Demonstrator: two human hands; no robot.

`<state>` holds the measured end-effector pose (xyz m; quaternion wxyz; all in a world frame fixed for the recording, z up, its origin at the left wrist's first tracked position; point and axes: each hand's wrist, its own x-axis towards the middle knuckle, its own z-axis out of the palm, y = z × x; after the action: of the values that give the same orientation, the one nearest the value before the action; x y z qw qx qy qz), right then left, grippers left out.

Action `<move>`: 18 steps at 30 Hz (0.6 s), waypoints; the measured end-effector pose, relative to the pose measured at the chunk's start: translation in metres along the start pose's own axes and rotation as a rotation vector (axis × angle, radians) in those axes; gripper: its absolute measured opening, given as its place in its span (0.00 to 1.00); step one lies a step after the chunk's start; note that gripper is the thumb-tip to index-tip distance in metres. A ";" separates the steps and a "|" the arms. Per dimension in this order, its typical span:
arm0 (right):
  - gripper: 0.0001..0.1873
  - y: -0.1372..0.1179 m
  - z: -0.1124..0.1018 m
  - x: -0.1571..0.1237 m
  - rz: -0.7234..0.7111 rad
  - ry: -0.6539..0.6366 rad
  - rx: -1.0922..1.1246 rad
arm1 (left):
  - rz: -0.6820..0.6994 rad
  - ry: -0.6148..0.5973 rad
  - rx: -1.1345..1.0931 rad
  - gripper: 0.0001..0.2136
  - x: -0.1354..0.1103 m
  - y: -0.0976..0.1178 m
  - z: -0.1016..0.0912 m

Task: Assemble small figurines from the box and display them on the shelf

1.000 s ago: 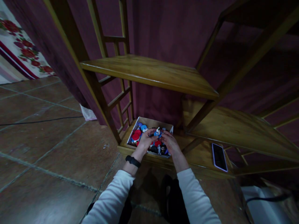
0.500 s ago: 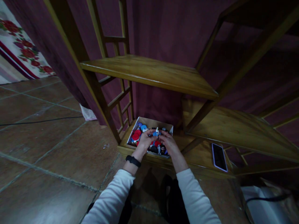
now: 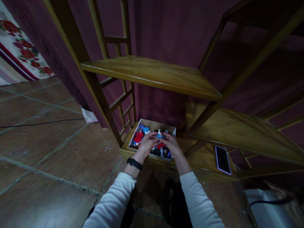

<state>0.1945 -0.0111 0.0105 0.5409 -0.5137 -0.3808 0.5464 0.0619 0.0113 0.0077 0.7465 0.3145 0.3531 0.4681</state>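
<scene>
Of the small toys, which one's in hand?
The blue-and-white toy, held between the fingertips of the left hand and right hand; the red piece and light-blue piece, for instance, lie in the box.

Purple curtain (image 3: 166, 34) behind wooden shelving (image 3: 152, 74); dim tiled floor (image 3: 54, 152).

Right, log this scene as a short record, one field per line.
Left hand: fingers on a small blue-and-white figure
Right hand: fingers on the same figure
Left wrist: black band
Below hands: open box of small colourful items
Under box: wooden shelf
Phone: right of box, screen dark
Backdrop: purple curtain
</scene>
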 end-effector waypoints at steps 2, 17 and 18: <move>0.21 0.000 0.000 0.001 -0.012 -0.022 -0.013 | -0.007 0.005 0.013 0.13 0.000 0.000 0.000; 0.25 0.004 -0.004 0.008 -0.080 -0.047 0.026 | -0.052 0.111 0.007 0.11 -0.003 0.011 0.003; 0.27 0.004 -0.004 0.008 -0.073 -0.055 0.032 | -0.055 0.127 0.015 0.10 -0.003 0.011 0.002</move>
<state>0.1983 -0.0046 0.0045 0.5578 -0.4756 -0.4051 0.5464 0.0578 0.0123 0.0184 0.7326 0.2801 0.4120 0.4638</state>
